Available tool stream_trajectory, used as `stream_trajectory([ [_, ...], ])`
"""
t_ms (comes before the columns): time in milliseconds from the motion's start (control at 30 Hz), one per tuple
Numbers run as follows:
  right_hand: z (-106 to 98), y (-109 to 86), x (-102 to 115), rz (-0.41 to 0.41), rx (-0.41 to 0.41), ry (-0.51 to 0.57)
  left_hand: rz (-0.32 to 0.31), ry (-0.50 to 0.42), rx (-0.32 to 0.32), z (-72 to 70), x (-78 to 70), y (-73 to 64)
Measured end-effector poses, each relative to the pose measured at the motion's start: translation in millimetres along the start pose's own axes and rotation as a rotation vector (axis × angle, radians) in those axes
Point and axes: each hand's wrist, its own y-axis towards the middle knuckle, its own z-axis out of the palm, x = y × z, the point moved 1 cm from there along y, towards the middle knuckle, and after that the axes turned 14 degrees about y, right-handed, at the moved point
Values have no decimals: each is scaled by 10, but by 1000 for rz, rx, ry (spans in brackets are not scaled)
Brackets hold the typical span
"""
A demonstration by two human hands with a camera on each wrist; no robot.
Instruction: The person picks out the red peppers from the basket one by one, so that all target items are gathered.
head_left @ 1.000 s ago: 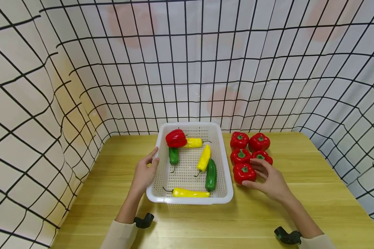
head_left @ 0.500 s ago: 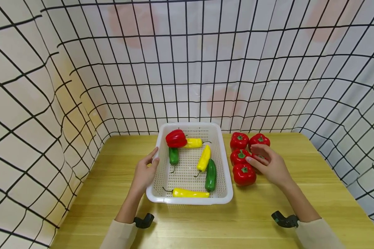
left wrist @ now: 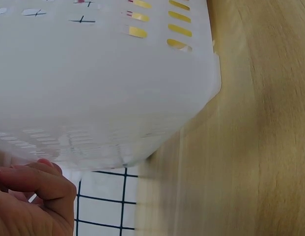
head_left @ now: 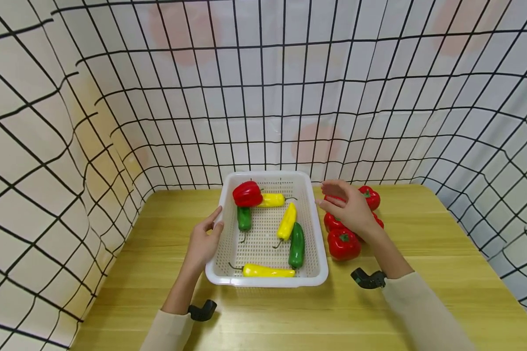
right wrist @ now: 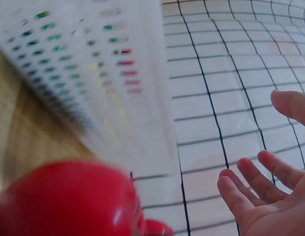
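A white perforated plastic basket (head_left: 268, 282) stands mid-table. My left hand (head_left: 204, 241) holds its left rim; in the left wrist view the fingers (left wrist: 39, 184) curl against the basket wall. Inside lie a red bell pepper (head_left: 247, 194), yellow long peppers (head_left: 287, 222) and green ones (head_left: 296, 246). My right hand (head_left: 349, 207) hovers right of the basket with fingers spread and nothing in them, partly hiding the loose red bell peppers (head_left: 344, 244) beneath. In the right wrist view, the right hand (right wrist: 275, 206) is apart from a blurred bell pepper (right wrist: 69, 201).
A wooden table (head_left: 263, 321) bears everything. A white wall with black grid lines (head_left: 272, 122) encloses the back and sides. More red bell peppers (head_left: 370, 197) stand close together right of the basket.
My right hand has left the front red bell pepper and moved up and left over the far ones, near the basket's right rim. The left hand stays on the basket.
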Motion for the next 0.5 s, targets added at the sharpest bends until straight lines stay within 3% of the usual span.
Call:
stream_trajectory([
  [500, 500, 470, 271, -12, 96, 12, 11, 11, -9, -1, 18, -10],
])
